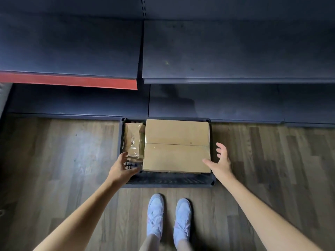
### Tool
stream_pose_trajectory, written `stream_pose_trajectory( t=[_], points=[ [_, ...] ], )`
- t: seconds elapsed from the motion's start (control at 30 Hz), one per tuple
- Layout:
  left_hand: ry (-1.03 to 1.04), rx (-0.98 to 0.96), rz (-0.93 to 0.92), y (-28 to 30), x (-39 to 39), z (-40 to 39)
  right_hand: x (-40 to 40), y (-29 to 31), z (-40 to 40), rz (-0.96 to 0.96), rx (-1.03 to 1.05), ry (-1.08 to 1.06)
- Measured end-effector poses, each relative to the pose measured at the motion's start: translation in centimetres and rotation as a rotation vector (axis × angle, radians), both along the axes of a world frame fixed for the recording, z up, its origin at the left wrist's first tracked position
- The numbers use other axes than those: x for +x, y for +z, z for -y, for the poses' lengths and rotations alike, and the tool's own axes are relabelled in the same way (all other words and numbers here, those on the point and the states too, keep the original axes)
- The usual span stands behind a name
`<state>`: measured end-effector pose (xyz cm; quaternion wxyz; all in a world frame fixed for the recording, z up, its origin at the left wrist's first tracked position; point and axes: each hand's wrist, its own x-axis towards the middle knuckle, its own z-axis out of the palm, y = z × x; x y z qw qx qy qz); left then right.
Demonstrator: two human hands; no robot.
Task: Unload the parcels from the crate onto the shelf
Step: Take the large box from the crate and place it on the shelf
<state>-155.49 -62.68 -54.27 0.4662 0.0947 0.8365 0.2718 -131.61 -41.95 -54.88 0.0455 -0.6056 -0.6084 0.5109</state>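
Observation:
A dark plastic crate stands on the wooden floor against the base of the shelving. A large brown cardboard box, taped across its middle, fills the crate's right side. To its left lies a smaller brown padded parcel. My left hand hovers over the crate's near left corner, fingers relaxed, by the small parcel's near end. My right hand is spread open beside the big box's near right corner, thumb over that corner. Neither hand holds anything.
Dark shelves rise behind the crate: an upper left shelf with a red front strip, an upper right shelf, and a low bottom shelf. My two feet in pale shoes stand just in front of the crate.

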Motion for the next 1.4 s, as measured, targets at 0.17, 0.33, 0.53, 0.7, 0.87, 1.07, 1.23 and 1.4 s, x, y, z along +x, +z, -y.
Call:
stream_pose_trajectory(
  t=[0.17, 0.33, 0.53, 0.7, 0.87, 1.07, 1.23, 1.4],
  points=[
    [0.017, -0.019, 0.006, -8.3, -1.0, -1.1, 1.2, -8.5, -1.7, 0.137, 0.024, 0.010],
    [0.074, 0.023, 0.055, -15.6, -1.7, -3.3, 1.4, -15.9, -2.7, 0.188, 0.023, 0.033],
    [0.037, -0.021, -0.120, -19.4, -1.0, -3.9, 1.7, -18.8, -2.0, 0.202, 0.051, -0.032],
    [-0.050, -0.056, -0.081, -19.4, -0.1, -3.9, 1.3, -18.4, -2.0, 0.216, -0.036, -0.037],
    [0.048, 0.007, 0.024, -19.5, -0.1, -4.8, 0.1, -18.3, -2.9, 0.304, -0.071, -0.069],
    [0.228, 0.165, 0.261, -20.4, 0.3, -6.0, 0.1, -19.0, -2.9, 0.310, -0.049, -0.060],
    [0.241, 0.204, 0.314, -19.9, 0.6, -6.0, 0.3, -19.0, -2.7, 0.254, -0.035, -0.081],
    [0.233, 0.228, 0.316, -17.3, 1.4, -5.4, 1.2, -17.3, -1.5, 0.228, -0.040, -0.096]
  ],
)
